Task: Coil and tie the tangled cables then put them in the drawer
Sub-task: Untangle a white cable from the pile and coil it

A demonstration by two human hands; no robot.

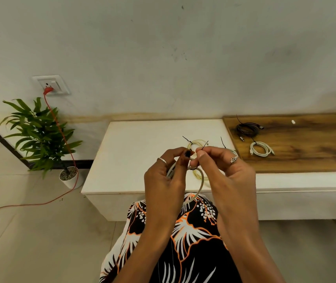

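My left hand grips a coiled grey-white cable held up over the white cabinet top; the coil's loop hangs down toward my lap. My right hand pinches a thin black tie at the top of that coil, fingertips almost meeting my left thumb. Behind my hands a cream-yellow coiled cable with a black tie lies on the cabinet, partly hidden. On the wooden board lie a tied black coil and a tied white coil.
A loose black tie lies near the board's left edge. A small white piece sits at the board's back. A potted plant stands on the floor at left, with an orange cord running from the wall socket.
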